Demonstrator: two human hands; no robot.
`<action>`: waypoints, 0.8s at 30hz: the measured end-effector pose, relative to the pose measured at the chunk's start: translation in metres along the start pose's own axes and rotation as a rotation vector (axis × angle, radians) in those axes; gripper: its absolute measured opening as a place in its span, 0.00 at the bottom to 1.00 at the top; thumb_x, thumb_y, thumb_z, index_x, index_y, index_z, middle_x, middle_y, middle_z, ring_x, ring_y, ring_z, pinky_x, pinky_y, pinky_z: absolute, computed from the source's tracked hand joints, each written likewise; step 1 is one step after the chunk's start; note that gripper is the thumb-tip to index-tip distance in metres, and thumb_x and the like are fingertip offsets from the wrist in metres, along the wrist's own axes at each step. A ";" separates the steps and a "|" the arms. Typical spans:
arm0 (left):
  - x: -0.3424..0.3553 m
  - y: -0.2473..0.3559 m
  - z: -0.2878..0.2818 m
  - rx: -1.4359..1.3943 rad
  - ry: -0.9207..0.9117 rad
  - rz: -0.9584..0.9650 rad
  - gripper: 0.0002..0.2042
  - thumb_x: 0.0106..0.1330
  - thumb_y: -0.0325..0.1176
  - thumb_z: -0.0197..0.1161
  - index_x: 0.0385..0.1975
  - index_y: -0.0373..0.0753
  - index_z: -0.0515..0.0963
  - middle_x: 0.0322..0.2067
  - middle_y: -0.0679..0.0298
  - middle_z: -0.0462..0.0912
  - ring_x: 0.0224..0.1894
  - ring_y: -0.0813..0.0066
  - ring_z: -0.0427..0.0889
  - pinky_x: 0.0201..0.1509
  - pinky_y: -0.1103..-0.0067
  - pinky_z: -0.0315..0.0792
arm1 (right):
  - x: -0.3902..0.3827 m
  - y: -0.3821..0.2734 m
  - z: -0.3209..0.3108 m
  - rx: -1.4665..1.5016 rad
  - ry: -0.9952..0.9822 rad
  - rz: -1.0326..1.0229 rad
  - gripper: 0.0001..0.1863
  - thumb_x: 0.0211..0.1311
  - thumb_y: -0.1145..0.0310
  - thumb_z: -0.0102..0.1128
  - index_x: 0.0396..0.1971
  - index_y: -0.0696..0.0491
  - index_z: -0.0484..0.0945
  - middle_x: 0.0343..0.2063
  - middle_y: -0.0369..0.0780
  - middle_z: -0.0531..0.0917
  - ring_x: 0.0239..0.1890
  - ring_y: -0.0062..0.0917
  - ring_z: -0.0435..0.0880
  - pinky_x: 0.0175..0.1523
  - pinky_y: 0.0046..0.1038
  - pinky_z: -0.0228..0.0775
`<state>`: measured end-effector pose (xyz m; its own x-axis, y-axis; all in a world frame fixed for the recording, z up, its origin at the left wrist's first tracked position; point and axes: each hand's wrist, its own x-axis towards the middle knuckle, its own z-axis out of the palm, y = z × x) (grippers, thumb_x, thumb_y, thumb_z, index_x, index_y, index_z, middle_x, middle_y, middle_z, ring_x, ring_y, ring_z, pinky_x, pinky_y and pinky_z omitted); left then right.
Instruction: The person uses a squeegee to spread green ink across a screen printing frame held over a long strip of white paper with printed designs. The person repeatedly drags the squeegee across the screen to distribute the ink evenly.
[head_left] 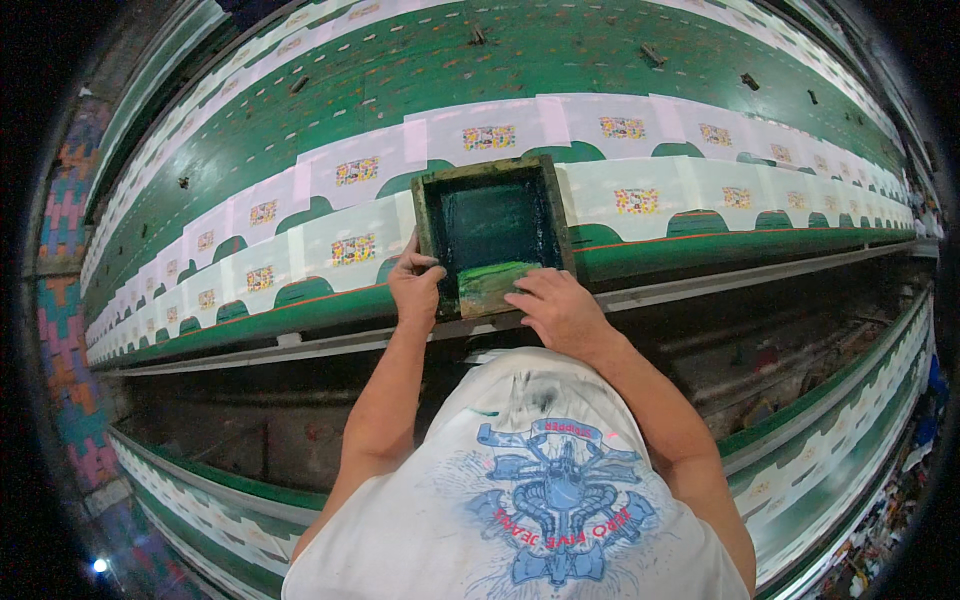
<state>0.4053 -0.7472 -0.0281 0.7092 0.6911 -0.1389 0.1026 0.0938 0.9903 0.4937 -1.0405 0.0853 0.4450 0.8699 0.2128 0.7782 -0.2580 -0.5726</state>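
Note:
A dark wooden screen-printing frame [428, 215] lies over the near row of white fabric pieces, slightly tilted, with its near end by the table edge. Its mesh [495, 220] looks dark green. At the near end inside it is a wooden squeegee [488, 290], smeared green along its far side. My left hand [415, 285] grips the frame's left side, thumb on top. My right hand [560, 308] has its fingers curled over the squeegee's right part; its fingertips are partly hidden. A printed fabric piece [600, 180] lies flat just right of the frame.
The long green table [400, 85] curves across the view, bearing rows of white pieces with small colourful prints. Small dark blocks [652, 55] sit on its far part. A pale rail [330, 345] runs along the near edge. Behind me stands another table [800, 470] with similar pieces.

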 end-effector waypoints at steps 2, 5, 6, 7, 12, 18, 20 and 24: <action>0.001 0.002 -0.001 0.006 -0.018 -0.035 0.09 0.55 0.12 0.71 0.27 0.35 0.80 0.83 0.38 0.66 0.72 0.60 0.80 0.69 0.68 0.74 | 0.006 0.003 0.005 -0.048 -0.048 -0.023 0.26 0.58 0.76 0.75 0.59 0.53 0.88 0.57 0.46 0.88 0.65 0.43 0.83 0.68 0.45 0.77; 0.000 -0.001 -0.003 0.032 -0.037 -0.059 0.07 0.56 0.15 0.72 0.28 0.34 0.81 0.83 0.33 0.64 0.85 0.47 0.67 0.82 0.63 0.65 | 0.016 -0.001 0.007 -0.086 -0.049 -0.041 0.24 0.60 0.76 0.69 0.58 0.54 0.89 0.56 0.46 0.89 0.62 0.43 0.84 0.66 0.44 0.77; 0.000 -0.002 -0.004 0.060 -0.031 -0.051 0.07 0.55 0.16 0.72 0.28 0.34 0.80 0.82 0.33 0.66 0.85 0.46 0.68 0.81 0.62 0.66 | 0.020 -0.004 0.008 -0.091 -0.035 -0.044 0.24 0.60 0.76 0.67 0.58 0.54 0.89 0.55 0.46 0.89 0.61 0.43 0.85 0.66 0.44 0.78; 0.004 -0.004 -0.003 0.081 -0.023 -0.038 0.07 0.55 0.17 0.73 0.27 0.34 0.80 0.81 0.32 0.67 0.84 0.45 0.69 0.81 0.61 0.66 | 0.027 -0.006 0.005 -0.105 -0.020 -0.052 0.23 0.61 0.76 0.66 0.58 0.54 0.89 0.54 0.46 0.90 0.60 0.43 0.86 0.65 0.44 0.78; -0.009 -0.006 -0.008 0.256 0.075 0.120 0.05 0.54 0.18 0.70 0.29 0.31 0.81 0.56 0.45 0.91 0.69 0.52 0.86 0.71 0.63 0.75 | 0.043 -0.006 0.011 -0.234 -0.102 -0.090 0.22 0.59 0.72 0.66 0.55 0.54 0.90 0.50 0.46 0.91 0.51 0.44 0.89 0.57 0.45 0.81; 0.006 -0.003 0.028 0.136 -0.012 0.071 0.08 0.61 0.24 0.72 0.39 0.30 0.89 0.74 0.45 0.83 0.56 0.62 0.90 0.62 0.68 0.82 | 0.071 0.041 -0.028 -0.081 -0.421 0.168 0.21 0.62 0.76 0.65 0.56 0.49 0.89 0.49 0.47 0.90 0.58 0.49 0.88 0.64 0.51 0.81; 0.009 -0.018 0.008 -0.006 0.045 0.040 0.12 0.65 0.20 0.69 0.48 0.27 0.88 0.73 0.46 0.83 0.57 0.69 0.89 0.63 0.70 0.82 | 0.106 0.050 -0.021 -0.020 -0.485 0.145 0.21 0.65 0.75 0.64 0.57 0.49 0.89 0.49 0.48 0.89 0.58 0.49 0.88 0.64 0.51 0.80; 0.009 0.009 -0.004 0.069 -0.071 -0.170 0.14 0.68 0.18 0.69 0.52 0.25 0.86 0.73 0.46 0.83 0.59 0.71 0.87 0.64 0.73 0.81 | 0.144 0.076 -0.016 -0.106 -0.387 0.081 0.20 0.67 0.74 0.64 0.58 0.49 0.89 0.49 0.48 0.89 0.58 0.49 0.88 0.65 0.50 0.80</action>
<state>0.4100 -0.7368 -0.0204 0.7245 0.6171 -0.3070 0.2715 0.1539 0.9501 0.6240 -0.9416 0.0848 0.3226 0.9337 -0.1552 0.7976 -0.3564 -0.4866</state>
